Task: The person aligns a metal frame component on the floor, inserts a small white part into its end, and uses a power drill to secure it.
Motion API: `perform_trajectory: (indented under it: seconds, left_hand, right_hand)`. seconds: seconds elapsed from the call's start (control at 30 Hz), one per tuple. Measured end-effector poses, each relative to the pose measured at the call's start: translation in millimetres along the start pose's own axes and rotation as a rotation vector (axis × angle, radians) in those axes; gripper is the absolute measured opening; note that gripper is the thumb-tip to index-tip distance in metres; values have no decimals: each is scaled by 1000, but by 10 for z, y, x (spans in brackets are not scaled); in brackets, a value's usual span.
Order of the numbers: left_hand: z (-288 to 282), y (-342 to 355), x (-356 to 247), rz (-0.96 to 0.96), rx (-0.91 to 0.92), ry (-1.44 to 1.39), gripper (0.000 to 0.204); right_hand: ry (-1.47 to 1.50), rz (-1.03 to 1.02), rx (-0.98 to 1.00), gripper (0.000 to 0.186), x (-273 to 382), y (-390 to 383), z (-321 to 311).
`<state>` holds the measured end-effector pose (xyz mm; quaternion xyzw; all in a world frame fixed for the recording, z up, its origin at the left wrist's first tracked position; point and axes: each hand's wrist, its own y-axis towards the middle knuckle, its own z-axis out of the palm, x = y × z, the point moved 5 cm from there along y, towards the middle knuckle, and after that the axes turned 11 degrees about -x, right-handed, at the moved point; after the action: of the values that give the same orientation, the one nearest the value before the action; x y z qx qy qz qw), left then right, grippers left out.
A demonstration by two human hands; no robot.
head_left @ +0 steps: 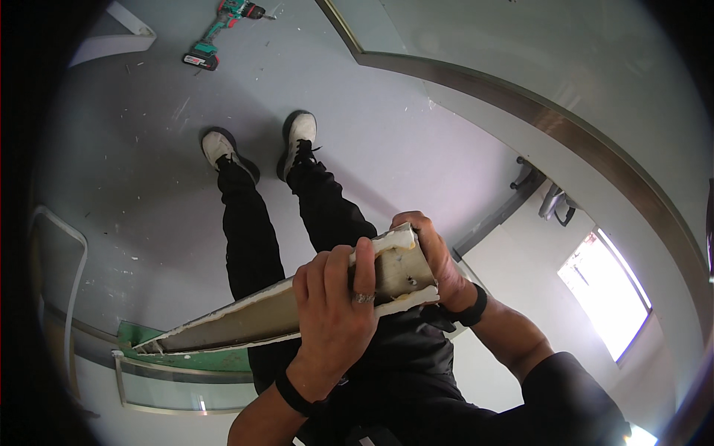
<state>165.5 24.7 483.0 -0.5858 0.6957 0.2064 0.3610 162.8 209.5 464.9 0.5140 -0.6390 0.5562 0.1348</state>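
Indoors, a window (608, 293) glaring, left grip (333, 308) and right grip (437, 260) clasp a channel (242, 322) above flecked floor (160, 201).

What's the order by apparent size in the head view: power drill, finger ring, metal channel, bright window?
Largest to smallest:
1. Metal channel
2. Bright window
3. Power drill
4. Finger ring

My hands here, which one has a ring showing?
Your left hand: a silvery ring shows on one finger, where that hand lies across the metal channel. Your right hand, at the channel's wide end, shows none.
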Motion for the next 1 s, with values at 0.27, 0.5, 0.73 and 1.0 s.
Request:
perform_trajectory:
  seconds: [0.27,0.5,0.73,1.0]
  left_hand:
    - [-65,34,-21,-42,-69,20,62]
    - [-81,67,3,-39,-127,59,62]
    - [-89,121,32,-53,-68,11,63]
    - [-32,112,46,-26,-43,12,88]
  right_hand:
    - [-44,33,-26,89,-40,32,-3]
    - [-13,87,6,91,-28,84,46]
    - [-54,49,18,103,-44,72,14]
    - [-15,42,4,102,-57,94,13]
